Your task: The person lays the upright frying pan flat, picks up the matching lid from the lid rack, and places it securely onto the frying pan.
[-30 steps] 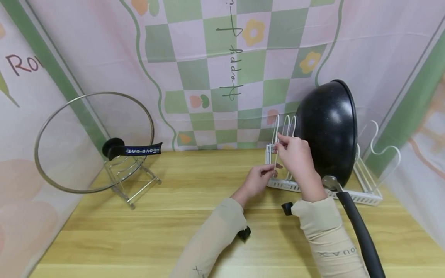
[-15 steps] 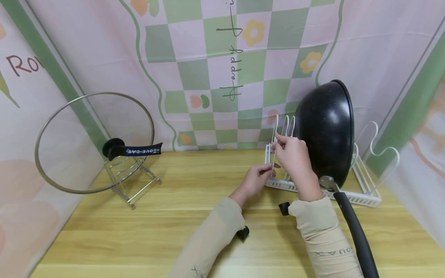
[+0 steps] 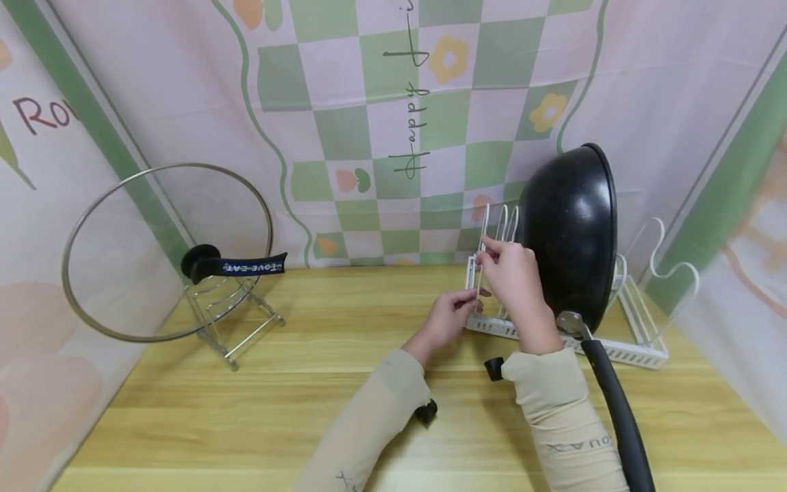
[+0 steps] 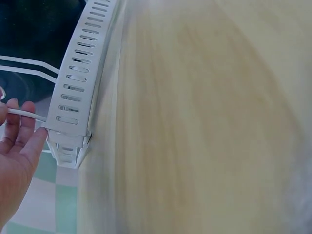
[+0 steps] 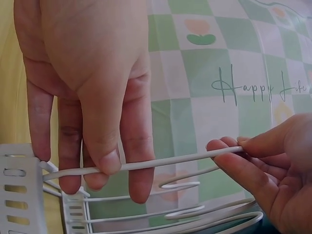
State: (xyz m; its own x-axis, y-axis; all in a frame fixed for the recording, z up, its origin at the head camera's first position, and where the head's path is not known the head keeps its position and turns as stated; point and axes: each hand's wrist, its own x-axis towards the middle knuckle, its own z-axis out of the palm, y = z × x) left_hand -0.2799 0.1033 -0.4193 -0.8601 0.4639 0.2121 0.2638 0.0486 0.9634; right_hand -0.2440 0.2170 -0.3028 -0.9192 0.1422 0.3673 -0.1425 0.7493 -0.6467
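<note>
A white pot rack with a slotted base and several wire loops stands at the right of the table. My left hand pinches its leftmost wire loop low down, just above the base. Higher on the same wire loop, the thumb and fingers of my right hand pinch it. Beside that hand a black wok stands on edge in the rack, its underside towards the left. The long wok handle slants down to the front, along my right sleeve.
At the left, a large glass lid with a black knob and handle rests in a small metal wire stand. A printed curtain hangs close behind the wooden table.
The rack has slid a little to the left with the wok in it, both hands moving along with it. Their pinch on the loop is unchanged. The lid and its stand have stayed put.
</note>
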